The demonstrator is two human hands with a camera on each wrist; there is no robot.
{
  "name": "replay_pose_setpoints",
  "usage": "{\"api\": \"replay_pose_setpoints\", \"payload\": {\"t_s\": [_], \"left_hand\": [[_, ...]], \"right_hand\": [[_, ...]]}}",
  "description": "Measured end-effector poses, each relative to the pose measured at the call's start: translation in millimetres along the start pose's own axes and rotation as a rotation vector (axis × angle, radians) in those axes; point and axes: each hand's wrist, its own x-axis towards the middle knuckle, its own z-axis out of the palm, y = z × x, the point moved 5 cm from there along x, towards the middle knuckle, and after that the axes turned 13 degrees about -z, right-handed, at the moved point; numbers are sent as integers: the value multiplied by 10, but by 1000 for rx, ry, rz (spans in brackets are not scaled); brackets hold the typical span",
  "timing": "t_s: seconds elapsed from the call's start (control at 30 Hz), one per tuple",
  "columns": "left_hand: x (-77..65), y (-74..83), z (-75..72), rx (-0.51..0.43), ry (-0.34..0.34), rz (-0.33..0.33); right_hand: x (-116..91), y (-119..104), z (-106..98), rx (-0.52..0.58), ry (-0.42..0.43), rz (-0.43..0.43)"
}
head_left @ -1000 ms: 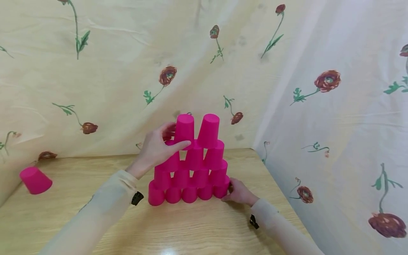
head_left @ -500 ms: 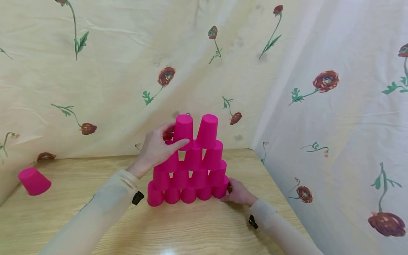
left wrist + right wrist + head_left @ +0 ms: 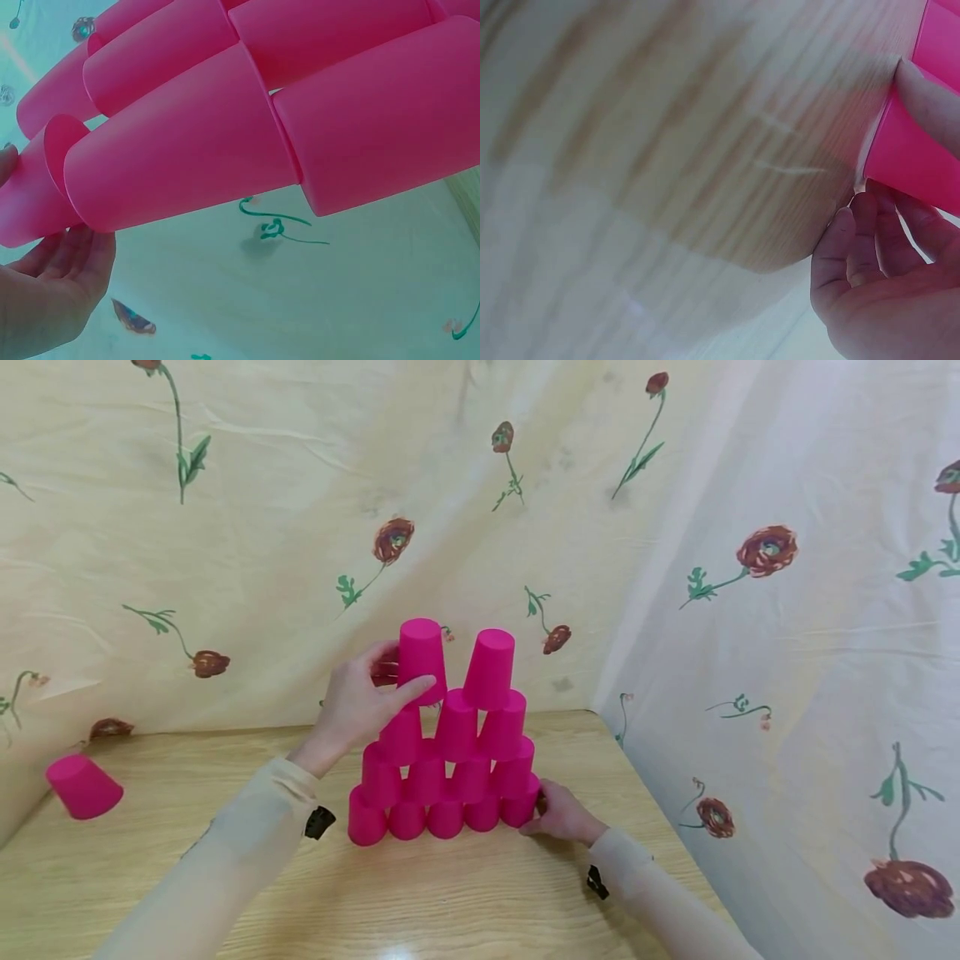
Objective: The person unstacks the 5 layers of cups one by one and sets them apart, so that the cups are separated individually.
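In the head view, upside-down pink cups stand stacked in a stepped pyramid [image 3: 426,777] on the wooden table. My left hand [image 3: 352,706] grips an upside-down pink cup [image 3: 422,652] at the upper left, thumb across its front and fingers behind. It is raised a little over the left cup [image 3: 400,739] of the three-cup tier. In the left wrist view the held cup [image 3: 30,195] has its rim by a lower cup's base. On the top tier's right stands another cup [image 3: 491,668]. My right hand [image 3: 566,814] holds the bottom row's right-end cup [image 3: 911,154] between thumb and fingers.
A lone pink cup [image 3: 84,785] sits at the table's far left, apart from the pyramid. Flower-printed cloth [image 3: 285,527] hangs behind the table [image 3: 450,902] and along its right side [image 3: 787,693]. Both wrists wear black straps.
My left hand has lifted its cup slightly up and to the left, widening the gap to the other top cup. The right hand has stayed at the bottom right cup.
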Motion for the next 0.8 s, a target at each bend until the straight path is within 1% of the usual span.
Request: {"api": "replay_pose_setpoints", "payload": {"t_s": [0.13,0.27,0.53,0.67,0.8], "left_hand": [[19,-14,-54,-18,17,3],[30,-35,-150,-24,58,0],[21,-53,-320,24,125,28],[14,-109,-386,37,140,21],[-2,-218,-472,52,158,-6]], "right_hand": [[4,-3,-6,4,1,0],[8,-6,-5,4,-3,1],[5,-32,-24,-1,-8,17],[4,-33,-24,2,-7,20],[5,-21,-12,6,-8,19]]}}
